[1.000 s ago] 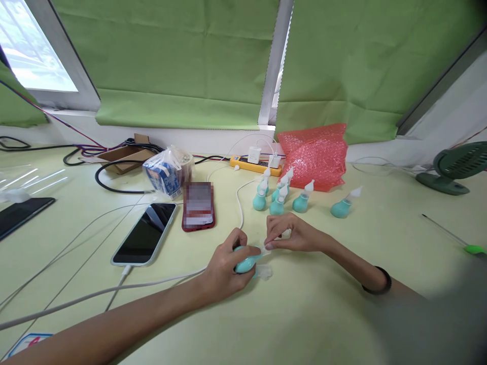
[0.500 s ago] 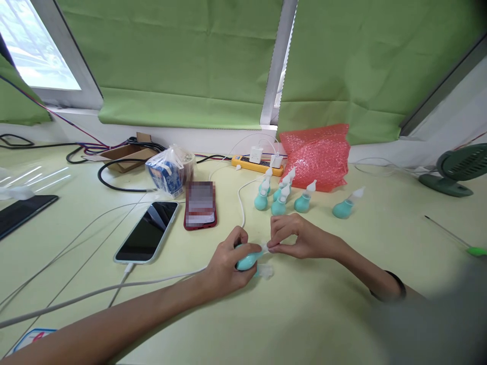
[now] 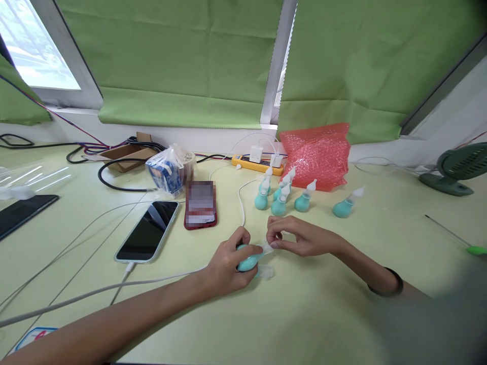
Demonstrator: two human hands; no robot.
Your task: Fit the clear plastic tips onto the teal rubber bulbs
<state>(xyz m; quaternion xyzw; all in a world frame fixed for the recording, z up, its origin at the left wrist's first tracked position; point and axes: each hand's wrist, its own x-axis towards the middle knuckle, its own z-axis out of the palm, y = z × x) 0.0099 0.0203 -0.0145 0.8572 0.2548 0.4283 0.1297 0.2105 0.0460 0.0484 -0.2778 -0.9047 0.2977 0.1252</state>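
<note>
My left hand (image 3: 230, 263) is wrapped round a teal bulb nasal aspirator (image 3: 248, 262), tilted with its narrow end to the right. At that end sits a small clear tip (image 3: 267, 248), pinched between the thumb and fingers of my right hand (image 3: 299, 236). Just below lies another clear piece (image 3: 267, 272), with a bit of teal beside it partly hidden by my left hand. Beyond my hands several teal nasal aspirators (image 3: 279, 205) with whitish tips stand in a cluster. One more aspirator (image 3: 343, 208) leans to the right, apart from the group.
A red bubble-wrap bag (image 3: 315, 157) and a yellow power strip (image 3: 247, 165) lie at the back. Two phones, one white-edged (image 3: 147, 232) and one red-cased (image 3: 200, 204), rest on the left. A white cable (image 3: 152, 280) passes under my left arm. A green-handled thin tool (image 3: 475, 250) lies right.
My right hand's fingers have shifted and curled slightly at the clear tip. My left hand keeps the aspirator in nearly the same place.
</note>
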